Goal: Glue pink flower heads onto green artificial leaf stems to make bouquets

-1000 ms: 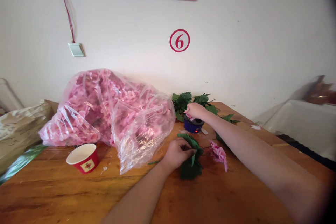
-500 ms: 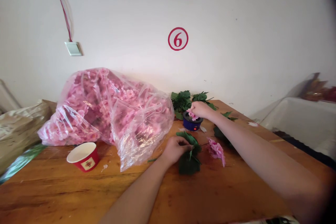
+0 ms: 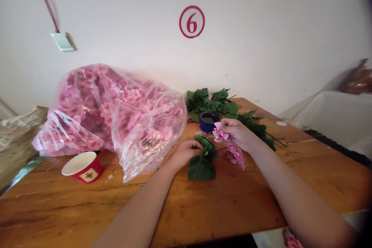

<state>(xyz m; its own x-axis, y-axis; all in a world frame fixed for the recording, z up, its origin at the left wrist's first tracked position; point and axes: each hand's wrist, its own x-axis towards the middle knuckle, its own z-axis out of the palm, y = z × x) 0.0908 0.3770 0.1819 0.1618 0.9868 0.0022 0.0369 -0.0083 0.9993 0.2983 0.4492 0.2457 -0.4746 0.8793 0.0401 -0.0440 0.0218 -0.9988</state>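
Note:
My left hand (image 3: 187,154) is closed on a stem with broad green leaves (image 3: 202,168), held low over the wooden table. A pink artificial flower (image 3: 236,155) hangs at the right end of that stem. Between the thumb and fingers of my right hand (image 3: 236,130) is a smaller pink blossom (image 3: 220,132), just above the leaves. Behind the blossom stands a round, dark blue pot (image 3: 209,121) with a dark inside. Green leaf sprays (image 3: 203,100) lie behind the pot, and more leaves (image 3: 258,130) lie beyond my right wrist.
A large clear plastic bag (image 3: 139,124) full of pink blossoms fills the left of the table (image 3: 180,209). In front of it is a red and white paper cup (image 3: 87,166). The wall rises behind. A brown bag (image 3: 20,139) is at far left.
My right hand has drawn back from the pot toward me with the pink blossom, coming near the leafy stem. My left hand keeps its hold. The view has tilted down.

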